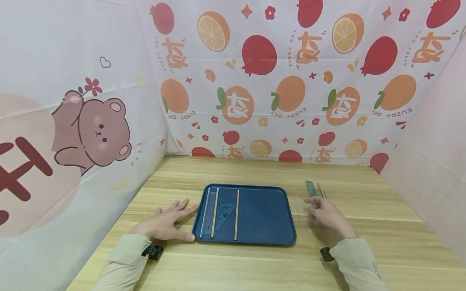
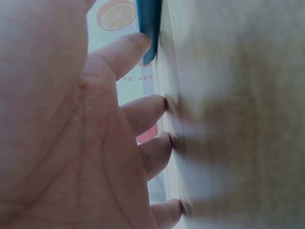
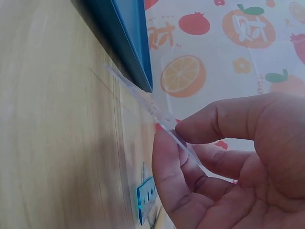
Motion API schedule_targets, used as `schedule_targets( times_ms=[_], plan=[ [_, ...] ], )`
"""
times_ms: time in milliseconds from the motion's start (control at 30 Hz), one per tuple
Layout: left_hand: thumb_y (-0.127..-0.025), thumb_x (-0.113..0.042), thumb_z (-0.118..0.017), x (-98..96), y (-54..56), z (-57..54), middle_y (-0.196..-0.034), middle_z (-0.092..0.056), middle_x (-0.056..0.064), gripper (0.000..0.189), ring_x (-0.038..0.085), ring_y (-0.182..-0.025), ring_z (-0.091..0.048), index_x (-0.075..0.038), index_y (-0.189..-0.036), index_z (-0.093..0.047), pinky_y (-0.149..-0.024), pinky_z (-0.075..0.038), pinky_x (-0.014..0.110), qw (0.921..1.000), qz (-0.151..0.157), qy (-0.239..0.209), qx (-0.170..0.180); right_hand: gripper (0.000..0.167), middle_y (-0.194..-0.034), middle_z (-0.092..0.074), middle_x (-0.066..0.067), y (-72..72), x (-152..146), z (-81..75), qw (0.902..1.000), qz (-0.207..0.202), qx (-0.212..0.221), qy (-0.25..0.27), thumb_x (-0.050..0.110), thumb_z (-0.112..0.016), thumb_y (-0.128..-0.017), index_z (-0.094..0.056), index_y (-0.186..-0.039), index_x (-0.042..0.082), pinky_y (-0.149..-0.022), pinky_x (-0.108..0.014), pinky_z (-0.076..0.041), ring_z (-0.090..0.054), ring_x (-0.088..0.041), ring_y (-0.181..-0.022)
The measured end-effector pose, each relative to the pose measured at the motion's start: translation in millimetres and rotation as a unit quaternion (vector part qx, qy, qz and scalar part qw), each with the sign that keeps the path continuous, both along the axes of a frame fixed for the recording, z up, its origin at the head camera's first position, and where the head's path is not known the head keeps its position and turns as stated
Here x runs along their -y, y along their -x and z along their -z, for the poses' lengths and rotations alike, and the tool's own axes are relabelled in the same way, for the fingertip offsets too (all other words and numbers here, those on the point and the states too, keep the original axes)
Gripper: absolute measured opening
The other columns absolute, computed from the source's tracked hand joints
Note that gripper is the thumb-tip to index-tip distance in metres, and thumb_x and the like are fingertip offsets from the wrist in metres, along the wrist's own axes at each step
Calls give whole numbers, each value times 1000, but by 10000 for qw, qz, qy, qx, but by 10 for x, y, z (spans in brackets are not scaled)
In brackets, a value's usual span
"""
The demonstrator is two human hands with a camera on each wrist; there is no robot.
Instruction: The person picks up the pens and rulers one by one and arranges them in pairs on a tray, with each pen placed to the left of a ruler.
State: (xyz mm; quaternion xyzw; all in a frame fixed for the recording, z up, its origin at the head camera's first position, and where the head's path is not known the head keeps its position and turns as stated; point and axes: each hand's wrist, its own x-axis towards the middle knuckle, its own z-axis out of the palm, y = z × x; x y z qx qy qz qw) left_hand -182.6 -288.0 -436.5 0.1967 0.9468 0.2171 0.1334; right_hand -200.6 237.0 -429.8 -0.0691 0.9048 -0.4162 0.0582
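Note:
My right hand [image 1: 325, 212] pinches a thin, clear flat plastic piece [image 3: 143, 102] between thumb and fingers, just right of the blue tray [image 1: 265, 214]. It stands edge-on in the right wrist view, so its full outline is hidden. My left hand [image 1: 165, 222] lies with fingers spread on the table, thumb and index finger at the tray's left rim. Inside the tray lie a light-blue pencil [image 1: 204, 214], a clear ruler [image 1: 209, 220], a gold pencil [image 1: 215, 211], a set square [image 1: 226, 212] and another gold pencil [image 1: 237, 214].
Beyond my right hand lie a green ruler-like strip [image 1: 310, 188] and a gold pencil [image 1: 320, 188], partly covered by the hand. A printed cloth [image 1: 269, 109] hangs behind the wooden table [image 1: 233, 266], with pale cloth walls on both sides.

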Motion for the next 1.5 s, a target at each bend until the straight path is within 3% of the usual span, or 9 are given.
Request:
schedule_targets(
  times_ms=[267,533,900,1200,1500],
  plan=[
    [-84,-64,-84,-15,-16,-21,-178,-16,26,104,57,-163,-8,-28,-169,-37,-112,-1,94,10000,9,-19,5,49,-92,-64,-10,41,2,0,10000,39,10,90,4,-58,-98,-56,-145,-11,-61,-28,-49,-59,-19,-72],
    [-84,-63,-85,-10,-4,-15,-178,-15,27,105,58,-163,-7,-27,-169,-37,-112,0,93,10000,16,-63,-5,49,-99,-65,-13,95,51,8,9996,51,55,267,2,-59,-98,-56,-144,-12,-73,-31,-64,-69,-19,-79],
    [-84,-63,-85,-21,-18,-30,-178,-15,27,105,58,-163,-7,-27,-169,-36,-113,0,93,10000,6,-71,28,52,-94,-64,-12,140,159,-51,9998,19,-13,211,3,-60,-96,-55,-146,-10,-66,-31,-60,-70,-21,-76],
    [-84,-64,-84,-24,-16,-32,-178,-15,27,105,57,-164,-7,-27,-169,-36,-113,1,93,10000,7,-70,5,53,-96,-58,-11,193,132,-150,9984,43,205,531,2,-55,-100,-49,-150,-13,-86,-37,-67,-72,-21,-90],
    [-84,-63,-85,-16,-26,-26,-178,-14,27,105,58,-164,-6,-27,-169,-36,-114,1,93,9999,-15,-107,49,51,-102,-63,-15,210,204,-240,9977,33,228,632,3,-57,-102,-50,-150,-12,-87,-39,-67,-72,-22,-94]
  ],
)
